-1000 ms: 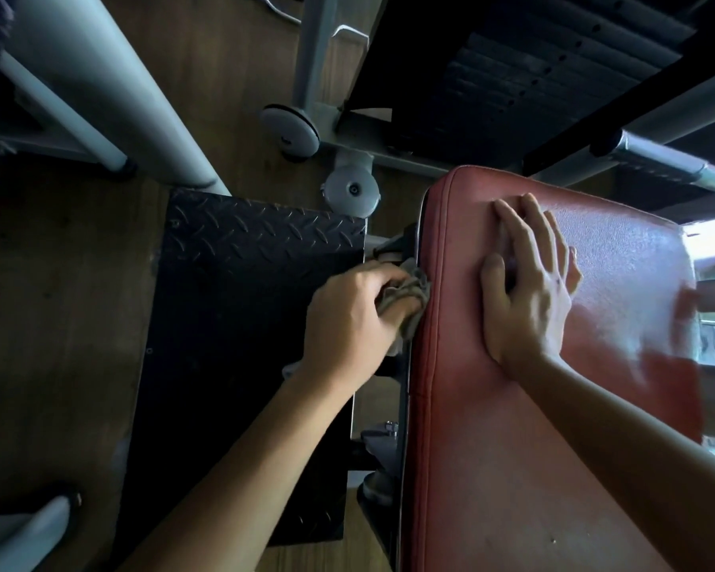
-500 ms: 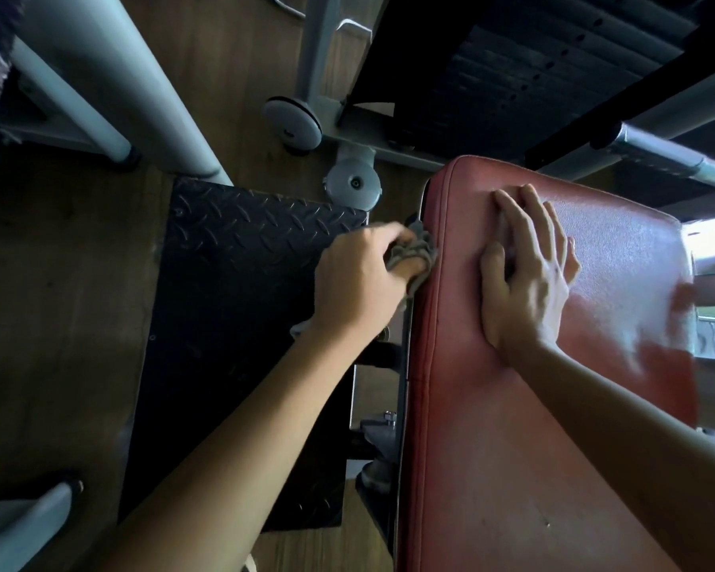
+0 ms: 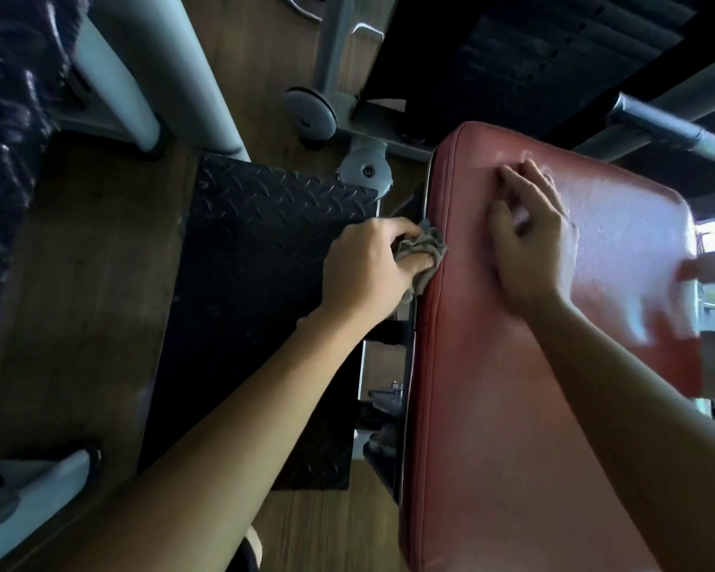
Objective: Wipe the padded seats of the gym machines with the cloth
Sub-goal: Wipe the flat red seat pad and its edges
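Note:
A long red padded seat [image 3: 492, 406] runs from the bottom right up toward the machine's frame. My left hand [image 3: 368, 270] grips a bunched grey cloth [image 3: 424, 251] and presses it against the seat's left side edge. My right hand [image 3: 525, 241] rests on top of the pad near its far end, its fingers bent and slightly blurred, with nothing in it.
A black diamond-plate footplate [image 3: 257, 282] lies on the wooden floor left of the seat. Grey frame tubes [image 3: 174, 72] cross the upper left, round feet [image 3: 310, 109] stand behind the pad, and a dark weight stack [image 3: 554, 47] sits at the top right.
My left hand has slid the cloth along the seat's left edge toward its far end. My right hand's fingers have gone from flat to bent on the pad.

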{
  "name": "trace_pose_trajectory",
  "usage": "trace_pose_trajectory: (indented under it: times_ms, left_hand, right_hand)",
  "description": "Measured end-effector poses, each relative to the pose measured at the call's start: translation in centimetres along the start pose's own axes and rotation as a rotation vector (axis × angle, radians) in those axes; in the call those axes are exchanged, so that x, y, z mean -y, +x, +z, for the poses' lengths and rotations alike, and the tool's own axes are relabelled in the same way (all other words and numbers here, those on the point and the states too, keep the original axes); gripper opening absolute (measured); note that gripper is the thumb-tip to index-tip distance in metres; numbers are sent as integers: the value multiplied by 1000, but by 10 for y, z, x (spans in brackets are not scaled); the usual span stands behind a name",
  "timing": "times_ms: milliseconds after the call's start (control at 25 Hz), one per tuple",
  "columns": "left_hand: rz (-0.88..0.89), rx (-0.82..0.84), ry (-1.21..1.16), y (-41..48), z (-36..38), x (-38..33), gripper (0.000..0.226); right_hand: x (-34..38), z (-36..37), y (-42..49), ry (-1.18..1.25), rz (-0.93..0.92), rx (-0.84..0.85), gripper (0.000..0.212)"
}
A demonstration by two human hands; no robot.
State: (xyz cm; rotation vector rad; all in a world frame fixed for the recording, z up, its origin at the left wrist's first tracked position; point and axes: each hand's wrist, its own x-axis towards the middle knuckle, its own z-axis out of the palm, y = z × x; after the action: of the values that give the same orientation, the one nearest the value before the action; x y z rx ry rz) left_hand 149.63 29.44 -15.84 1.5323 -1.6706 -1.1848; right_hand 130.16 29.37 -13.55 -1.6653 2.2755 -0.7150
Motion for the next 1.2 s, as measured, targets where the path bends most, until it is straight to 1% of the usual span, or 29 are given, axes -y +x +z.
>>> trace_pose_trajectory:
  times_ms: [120,160,240,320,360,480,560,640,720,840,880,960,1040,1120,1200]
  left_hand:
    - [-121,-43,-16,18,5,-3,26]
    - [-155,-40,-37,21,5,-2,28]
    - [-164,-9,-108,0,4,9,29]
    - [-131,47,-151,-33,3,11,27]
    - [-126,60,-164,-38,4,12,26]
    - [-194,-5,-124,-7,7,12,25]
    - [-250,-26,-149,-2,6,8,26]
    - [-224,26,-175,-24,3,4,23]
    - [-213,71,-146,-34,5,6,23]
    - [-314,88,-51,-6,4,9,29]
    - [-332,95,-64,-4,3,9,30]
    - [-294,112,-113,-21,1,9,31]
    - [-266,123,-161,-51,0,8,26]
    - [-281,90,-248,-73,3,7,19]
    - [-292,50,-294,-81,7,10,19]
  right_hand:
    - [-2,-9,-39,9,-8,126,48]
    - [-1,-10,-57,9,-10,138,48]
    - [2,-6,-87,-5,5,97,48]
    - [6,-1,-94,-45,-4,21,48]
    - [6,1,-93,-56,-3,9,48]
    - [4,3,-91,-67,-26,-2,48]
    - [5,4,-93,-67,-28,-9,48]
    - [7,4,-94,-67,-36,-19,48]
    - [7,5,-92,-89,-36,-10,48]
    - [7,4,-93,-98,-22,-8,47]
    - [8,4,-93,-103,-18,-7,48]
    - [9,4,-94,-110,-15,-4,48]
    - [8,4,-93,-109,-16,-3,48]
    - [8,4,-93,-106,-16,1,48]
    - [10,3,-94,-107,-18,-4,48]
